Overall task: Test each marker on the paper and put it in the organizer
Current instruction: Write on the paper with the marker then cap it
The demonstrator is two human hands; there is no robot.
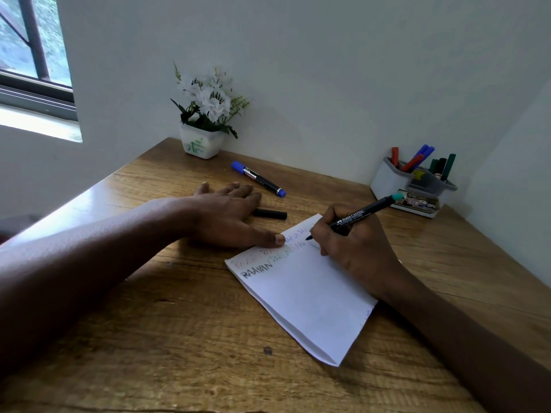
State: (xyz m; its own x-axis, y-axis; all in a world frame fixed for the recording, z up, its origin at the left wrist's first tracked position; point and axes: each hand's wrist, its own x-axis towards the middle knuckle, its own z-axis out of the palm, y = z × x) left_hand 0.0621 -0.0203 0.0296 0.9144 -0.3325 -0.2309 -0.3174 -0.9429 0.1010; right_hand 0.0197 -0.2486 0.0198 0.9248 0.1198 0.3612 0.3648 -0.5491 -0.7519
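Observation:
A white folded paper [307, 299] lies on the wooden desk [179, 338], with several coloured words written along its top edge. My right hand [354, 248] grips a thin black pen with a teal end [357, 214], its tip touching the paper's upper part. My left hand [229, 216] lies flat with spread fingers, its thumb pressing the paper's top edge. A black cap [269, 213] lies just beyond my left hand. A blue-capped marker [258, 178] lies farther back. The grey organizer [387, 180] at the back right holds several markers.
A white pot of artificial white flowers [204, 126] stands at the desk's back edge against the wall. A window [32, 55] is at the upper left. Walls close the desk at the back and on the right.

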